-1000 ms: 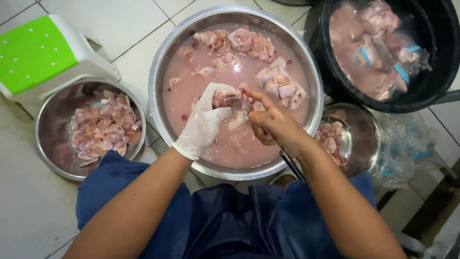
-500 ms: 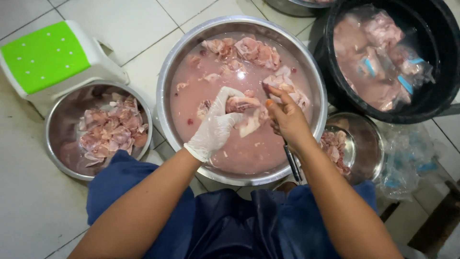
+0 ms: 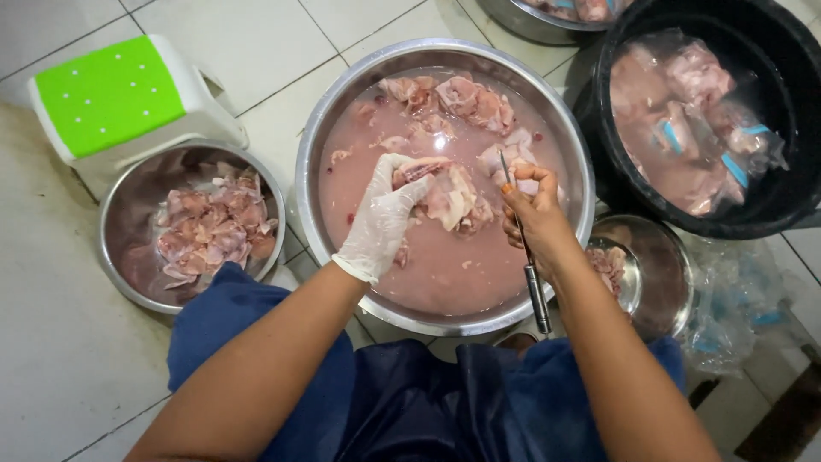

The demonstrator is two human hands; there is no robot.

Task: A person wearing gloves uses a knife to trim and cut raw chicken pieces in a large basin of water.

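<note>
I'm looking straight down now, and my left hand [image 3: 382,216], in its thin white glove, is closing on a pale pink piece of raw chicken [image 3: 449,198], lifting it just above the cloudy pink water in the big round steel basin [image 3: 318,145]. My right hand [image 3: 536,212], bare, is clamping round a slim metal-handled knife [image 3: 524,248], blade pointing up toward the meat, handle running back along my wrist. The two hands are sitting close, apart only by the width of the piece itself.

To do this well, I'm judging that the gloved grip should be pinning the slippery meat firmly, fingertips kept clear of the blade's line, and the edge should be working in short strokes away from the glove, over the basin so scraps are dropping into the water.

Counting round: one big basin in front; one smaller steel bowl [image 3: 120,257] at my left holding cut pink pieces; one small steel bowl [image 3: 663,265] at my right with a few scraps; one black round tub [image 3: 774,218] holding bagged chicken in water; one more steel rim [image 3: 513,24] at the top edge; one white stool with a green top [image 3: 107,96].
</note>
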